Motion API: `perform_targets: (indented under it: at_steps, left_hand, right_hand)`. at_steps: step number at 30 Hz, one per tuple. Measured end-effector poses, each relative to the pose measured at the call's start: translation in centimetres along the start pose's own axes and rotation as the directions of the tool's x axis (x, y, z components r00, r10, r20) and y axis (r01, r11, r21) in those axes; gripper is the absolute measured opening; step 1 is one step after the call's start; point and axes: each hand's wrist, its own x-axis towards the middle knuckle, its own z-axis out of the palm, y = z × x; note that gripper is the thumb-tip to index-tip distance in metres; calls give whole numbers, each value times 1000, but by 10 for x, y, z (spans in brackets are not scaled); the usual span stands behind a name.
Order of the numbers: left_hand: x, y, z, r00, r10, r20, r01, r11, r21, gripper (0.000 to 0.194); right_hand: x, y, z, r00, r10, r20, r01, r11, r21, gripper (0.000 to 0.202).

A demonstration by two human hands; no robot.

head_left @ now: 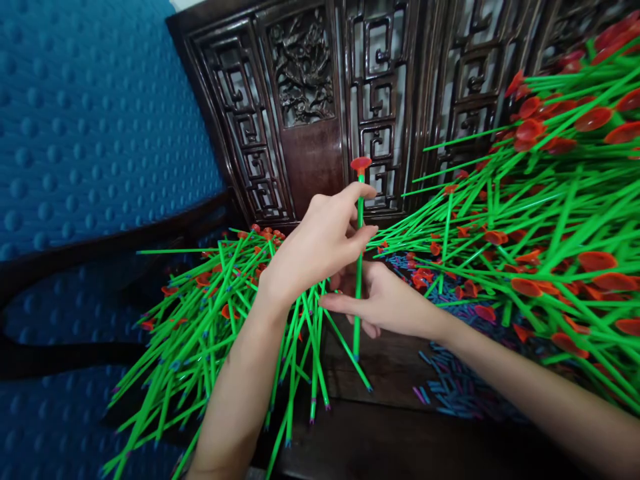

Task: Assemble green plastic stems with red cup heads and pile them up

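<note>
A toy arrow (361,213) with a green shaft and a red suction cup stands nearly upright before me, cup at the top. My left hand (320,243) is closed on its upper part, index finger and thumb crossing the shaft. Lower down, my right hand (387,300) has its thumb across the shaft and its fingers curled behind. Whether a small piece also sits at its fingertips is hard to make out. The arrow's bluish lower end shows below the right hand. Under my left forearm lies a loose pile of similar arrows (200,333), several with blue or purple tips.
A larger heap of green arrows (550,220) with red cups rises on the right. Small blue and purple tube pieces (460,380) lie scattered on the dark wooden surface (390,390). Behind stands a carved wooden panel (310,153); blue dotted fabric (100,133) covers the left.
</note>
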Motion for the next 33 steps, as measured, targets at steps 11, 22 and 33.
perform_targets:
  at_steps: [11, 22, 33]
  left_hand:
    - [5, -77, -16, 708, -689, 152, 473, 624, 622, 29]
    - [4, -98, -12, 556, -774, 303, 348, 548, 761, 38]
    - [16, -71, 20, 731, -377, 570, 93, 881, 463, 52]
  right_hand:
    - [11, 39, -38, 972, 68, -223, -233, 208, -950, 56]
    - [21, 78, -62, 861, 280, -425, -455, 49, -889, 62]
    - [14, 66, -47, 928, 154, -340, -350, 43, -936, 59]
